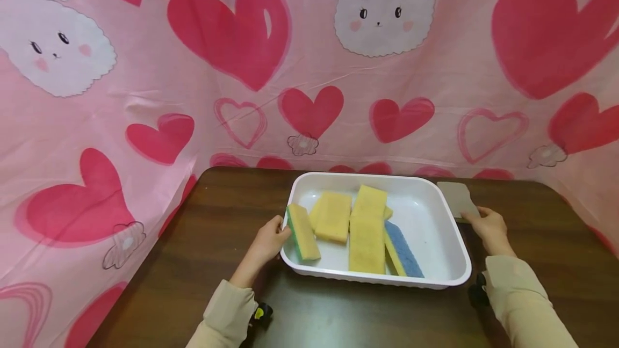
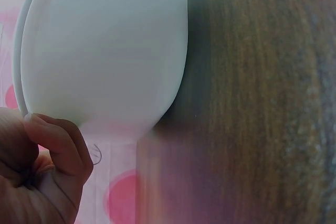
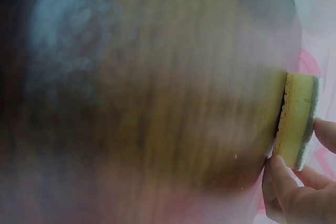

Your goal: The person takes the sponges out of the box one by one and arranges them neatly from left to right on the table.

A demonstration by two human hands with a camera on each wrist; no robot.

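The right hand [image 1: 490,227] pinches the near right part of the grey sponge [image 1: 453,199], which lies on the table [image 1: 227,197] just right of the tray [image 1: 430,240]. The sponge should be light and soft, giving under a squeeze; opposite edges look the surest hold. The left hand [image 1: 268,240] pinches the tray's left rim. The tray seems stiff, smooth plastic, apt to slide, its lip the natural grip.

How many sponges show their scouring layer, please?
3: a green-backed yellow sponge and blue-backed yellow sponge in the white rectangular tray; a grey-backed yellow sponge in the right hand. Others may be hidden.
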